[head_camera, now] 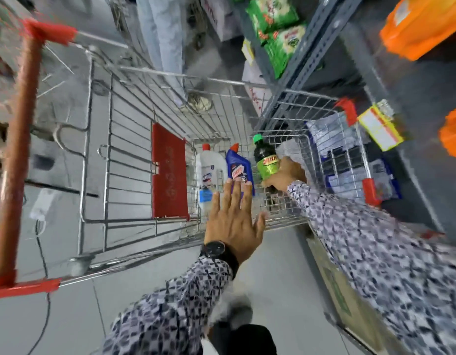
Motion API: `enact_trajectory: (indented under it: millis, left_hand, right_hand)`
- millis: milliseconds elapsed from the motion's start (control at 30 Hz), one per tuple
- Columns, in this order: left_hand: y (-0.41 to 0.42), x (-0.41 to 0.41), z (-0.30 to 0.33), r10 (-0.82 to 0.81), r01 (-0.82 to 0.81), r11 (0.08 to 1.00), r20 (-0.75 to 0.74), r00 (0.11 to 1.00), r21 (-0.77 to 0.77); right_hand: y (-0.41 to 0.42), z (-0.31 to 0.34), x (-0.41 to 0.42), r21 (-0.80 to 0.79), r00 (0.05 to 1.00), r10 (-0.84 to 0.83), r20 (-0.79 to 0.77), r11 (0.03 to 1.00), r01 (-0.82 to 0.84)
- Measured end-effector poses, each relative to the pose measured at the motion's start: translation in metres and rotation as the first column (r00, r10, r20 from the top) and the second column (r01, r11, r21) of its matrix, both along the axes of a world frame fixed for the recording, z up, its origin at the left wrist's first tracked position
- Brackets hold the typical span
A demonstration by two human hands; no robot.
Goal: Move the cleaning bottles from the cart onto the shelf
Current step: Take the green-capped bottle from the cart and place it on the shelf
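Observation:
Three bottles lie in the wire cart (134, 139): a white bottle with a red cap (209, 172), a blue bottle with a red spout (238, 167) and a dark bottle with a green cap and green label (265, 160). My right hand (286, 176) is inside the basket, wrapped around the lower part of the dark green bottle. My left hand (234, 219) hovers open over the cart's near rim, fingers spread, fingertips just above the blue bottle. The grey metal shelf (314, 57) stands to the right of the cart.
Green packets (278, 29) fill an upper shelf level, and orange packs (421, 24) sit at the far right. Blue-and-white packs (350, 160) are stacked low behind the cart. A person's legs (165, 42) stand beyond the cart. A cardboard box (350, 298) sits on the floor at right.

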State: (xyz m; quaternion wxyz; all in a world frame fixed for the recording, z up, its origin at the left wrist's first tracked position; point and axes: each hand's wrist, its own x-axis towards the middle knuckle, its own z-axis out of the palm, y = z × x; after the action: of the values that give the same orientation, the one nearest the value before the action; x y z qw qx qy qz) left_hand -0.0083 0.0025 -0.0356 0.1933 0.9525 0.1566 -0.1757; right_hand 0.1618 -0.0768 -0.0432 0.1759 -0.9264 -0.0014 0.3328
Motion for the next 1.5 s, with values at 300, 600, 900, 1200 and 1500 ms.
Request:
enact_trajectory:
  millis: [300, 600, 900, 1200, 1500]
  left_hand:
    - [-0.036, 0.065, 0.139, -0.183, 0.250, 0.963, 0.432, 0.883, -0.103]
    - [-0.233, 0.109, 0.363, -0.406, 0.752, 0.643, 0.897, 0.175, 0.145]
    - [-0.370, 0.151, 0.417, -0.781, 0.791, 0.497, 0.582, 0.228, 0.357]
    - [-0.376, 0.149, 0.414, -0.779, 0.763, 0.516, 0.584, 0.228, 0.390]
    - [-0.376, 0.146, 0.414, -0.749, 0.759, 0.540, 0.619, 0.235, 0.365]
  right_hand:
    - [-0.114, 0.237, -0.063, 0.368, 0.814, -0.355, 0.460, 0.910, 0.190]
    - [-0.274, 0.433, -0.174, 0.582, 0.144, -0.653, 0.743, 0.738, 0.342]
    - [-0.378, 0.438, -0.261, 0.685, -0.289, -0.651, 0.702, 0.506, 0.524]
    - [-0.419, 0.451, -0.268, 0.734, -0.343, -0.675, 0.654, 0.455, 0.503]
    - [-0.481, 0.468, -0.209, 0.740, -0.291, -0.716, 0.635, 0.455, 0.496]
